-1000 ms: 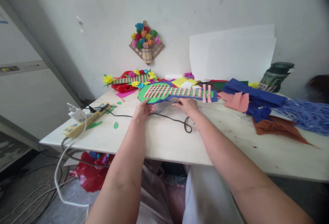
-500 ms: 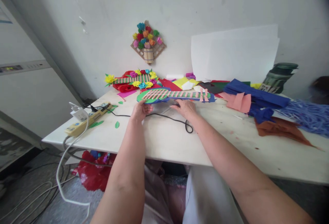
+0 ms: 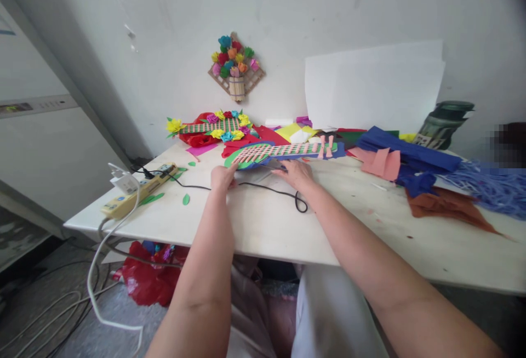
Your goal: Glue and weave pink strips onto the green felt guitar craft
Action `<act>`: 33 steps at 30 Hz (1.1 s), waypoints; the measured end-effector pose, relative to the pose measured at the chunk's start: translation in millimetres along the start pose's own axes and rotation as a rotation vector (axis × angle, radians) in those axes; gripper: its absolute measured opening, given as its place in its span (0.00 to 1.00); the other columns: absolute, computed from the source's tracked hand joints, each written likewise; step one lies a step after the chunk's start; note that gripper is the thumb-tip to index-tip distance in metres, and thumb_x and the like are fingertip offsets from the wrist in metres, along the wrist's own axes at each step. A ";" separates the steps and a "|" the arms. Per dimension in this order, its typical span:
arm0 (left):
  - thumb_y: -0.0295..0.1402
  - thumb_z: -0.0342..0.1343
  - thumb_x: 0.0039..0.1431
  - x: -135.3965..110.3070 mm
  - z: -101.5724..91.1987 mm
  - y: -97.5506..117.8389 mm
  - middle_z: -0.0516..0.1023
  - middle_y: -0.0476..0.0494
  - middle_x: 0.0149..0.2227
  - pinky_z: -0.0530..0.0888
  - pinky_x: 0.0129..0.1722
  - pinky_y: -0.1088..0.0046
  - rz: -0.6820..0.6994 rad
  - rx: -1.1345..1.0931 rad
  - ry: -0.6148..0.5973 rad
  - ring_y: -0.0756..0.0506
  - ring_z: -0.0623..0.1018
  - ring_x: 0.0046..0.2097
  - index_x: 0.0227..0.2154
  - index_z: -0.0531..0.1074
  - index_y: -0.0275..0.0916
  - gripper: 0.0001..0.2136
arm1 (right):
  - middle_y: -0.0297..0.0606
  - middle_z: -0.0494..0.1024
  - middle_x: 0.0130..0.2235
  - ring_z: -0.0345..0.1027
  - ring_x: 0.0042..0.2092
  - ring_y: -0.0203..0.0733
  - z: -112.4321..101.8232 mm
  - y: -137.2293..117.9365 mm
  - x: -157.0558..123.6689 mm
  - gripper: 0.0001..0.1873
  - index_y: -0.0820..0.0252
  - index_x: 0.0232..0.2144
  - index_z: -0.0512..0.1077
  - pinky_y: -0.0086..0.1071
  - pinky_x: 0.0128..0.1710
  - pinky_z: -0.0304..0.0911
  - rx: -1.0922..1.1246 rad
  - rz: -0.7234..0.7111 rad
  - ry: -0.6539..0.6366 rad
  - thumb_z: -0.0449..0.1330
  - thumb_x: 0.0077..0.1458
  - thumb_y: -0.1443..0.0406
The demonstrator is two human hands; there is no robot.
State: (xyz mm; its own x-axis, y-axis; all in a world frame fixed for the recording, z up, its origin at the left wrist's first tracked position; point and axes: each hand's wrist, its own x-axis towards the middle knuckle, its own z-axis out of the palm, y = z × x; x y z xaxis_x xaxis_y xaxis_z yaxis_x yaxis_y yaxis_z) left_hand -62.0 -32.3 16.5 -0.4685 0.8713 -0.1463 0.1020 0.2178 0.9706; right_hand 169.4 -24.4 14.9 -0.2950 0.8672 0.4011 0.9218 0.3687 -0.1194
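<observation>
Papercraft lute [image 3: 283, 152], with a green face, blue edging and pink strips, lies across the middle of the frame, its rounded body to the left and its pegs to the right. The left hand [image 3: 223, 177] is nearly closed at the body's lower left rim, thumb on the edge, pinching it; the other fingers are mostly hidden. The right hand [image 3: 296, 172], just below the neck, is half curled, fingertips drawn together around a dark slender tool [image 3: 281, 169] too small to identify. A black cord [image 3: 267, 186] crosses the white surface [image 3: 271, 226] beneath both hands, looping near the right wrist.
</observation>
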 end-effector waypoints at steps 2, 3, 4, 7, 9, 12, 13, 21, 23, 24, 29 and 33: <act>0.35 0.62 0.41 -3.4 -1.6 1.8 0.70 0.40 0.18 0.70 0.29 0.70 0.198 0.102 0.165 0.36 0.75 0.40 0.15 0.60 0.42 0.14 | 0.40 0.76 0.44 0.68 0.44 0.45 0.0 -0.2 0.5 0.26 0.50 0.49 0.68 0.33 0.38 0.59 -0.007 -0.013 0.000 0.48 0.54 0.46; 0.36 0.63 0.40 -5.9 -1.5 3.0 0.72 0.39 0.22 0.69 0.32 0.70 0.302 0.164 0.256 0.36 0.73 0.45 0.16 0.60 0.42 0.14 | 0.40 0.76 0.44 0.68 0.43 0.45 -0.1 -0.4 0.6 0.26 0.50 0.49 0.68 0.34 0.37 0.59 -0.009 -0.024 0.003 0.48 0.54 0.46; 0.37 0.63 0.40 -8.6 -0.7 4.3 0.73 0.39 0.26 0.68 0.34 0.69 0.392 0.228 0.324 0.36 0.71 0.48 0.17 0.60 0.41 0.14 | 0.40 0.76 0.43 0.68 0.43 0.45 -0.2 -0.7 0.7 0.26 0.50 0.48 0.68 0.34 0.37 0.59 -0.011 -0.030 0.004 0.48 0.54 0.46; 0.39 0.57 0.48 -15.2 6.0 7.0 0.73 0.39 0.36 0.66 0.40 0.68 0.596 0.352 0.376 0.39 0.68 0.49 0.23 0.65 0.41 0.08 | 0.39 0.77 0.42 0.69 0.42 0.45 -0.5 -1.1 0.1 0.25 0.50 0.46 0.70 0.34 0.36 0.59 -0.025 -0.030 -0.018 0.49 0.53 0.46; 0.38 0.57 0.49 -16.5 12.5 7.3 0.73 0.40 0.38 0.65 0.43 0.69 0.719 0.368 0.289 0.40 0.66 0.50 0.22 0.68 0.41 0.07 | 0.39 0.76 0.43 0.69 0.42 0.45 -0.7 -0.9 -0.6 0.24 0.49 0.46 0.70 0.34 0.37 0.59 -0.033 -0.043 -0.012 0.50 0.53 0.47; 0.35 0.59 0.47 -14.4 21.5 5.9 0.74 0.41 0.34 0.65 0.42 0.72 0.844 0.298 0.104 0.40 0.67 0.48 0.19 0.71 0.41 0.06 | 0.38 0.76 0.45 0.68 0.44 0.46 -1.1 -0.2 -1.5 0.22 0.49 0.45 0.70 0.34 0.37 0.59 -0.033 -0.086 0.024 0.51 0.53 0.48; 0.34 0.61 0.46 -13.3 23.6 5.2 0.74 0.41 0.32 0.65 0.40 0.73 0.853 0.280 0.055 0.41 0.68 0.46 0.19 0.72 0.41 0.06 | 0.38 0.76 0.45 0.68 0.44 0.46 -1.3 0.0 -1.7 0.22 0.49 0.45 0.70 0.34 0.37 0.60 -0.033 -0.094 0.029 0.52 0.53 0.48; 0.42 0.63 0.41 -13.4 25.0 2.8 0.75 0.47 0.29 0.64 0.32 0.75 0.872 0.440 0.020 0.47 0.72 0.34 0.23 0.76 0.42 0.10 | 0.40 0.76 0.43 0.67 0.45 0.46 -4.6 -0.6 -3.8 0.22 0.53 0.43 0.73 0.34 0.39 0.60 -0.030 -0.130 0.012 0.51 0.54 0.49; 0.44 0.62 0.42 -13.9 24.1 2.7 0.75 0.48 0.30 0.64 0.31 0.75 0.897 0.519 0.036 0.48 0.73 0.33 0.25 0.77 0.42 0.11 | 0.40 0.76 0.43 0.68 0.45 0.45 -4.4 -0.6 -4.1 0.22 0.53 0.43 0.72 0.34 0.40 0.60 -0.030 -0.135 0.017 0.50 0.54 0.49; 0.44 0.61 0.43 -13.7 23.7 2.6 0.76 0.48 0.30 0.64 0.30 0.75 0.909 0.545 0.042 0.49 0.73 0.33 0.26 0.77 0.42 0.12 | 0.40 0.76 0.43 0.68 0.45 0.46 -4.1 -0.4 -4.1 0.22 0.53 0.43 0.72 0.34 0.39 0.60 -0.032 -0.139 0.019 0.50 0.54 0.49; 0.42 0.56 0.51 -12.2 23.8 3.1 0.77 0.48 0.31 0.63 0.30 0.75 0.963 0.644 0.073 0.50 0.74 0.33 0.26 0.77 0.42 0.10 | 0.39 0.77 0.41 0.69 0.43 0.46 -4.0 -0.4 -3.7 0.24 0.52 0.43 0.73 0.34 0.37 0.60 -0.042 -0.123 0.006 0.48 0.54 0.47; 0.40 0.52 0.55 -13.3 25.8 5.9 0.77 0.45 0.33 0.63 0.30 0.74 0.964 0.759 0.104 0.48 0.74 0.35 0.26 0.76 0.41 0.11 | 0.39 0.77 0.43 0.69 0.43 0.45 -4.8 -1.8 -3.3 0.24 0.51 0.44 0.72 0.34 0.37 0.60 -0.054 -0.096 -0.025 0.48 0.54 0.47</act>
State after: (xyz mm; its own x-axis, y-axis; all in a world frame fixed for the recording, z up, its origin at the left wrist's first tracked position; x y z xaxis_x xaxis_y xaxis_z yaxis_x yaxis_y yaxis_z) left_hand -32.5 -31.3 19.3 0.0166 0.7856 0.6185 0.9128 -0.2643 0.3112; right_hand 169.9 -29.6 18.1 -0.3885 0.8371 0.3852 0.9009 0.4328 -0.0319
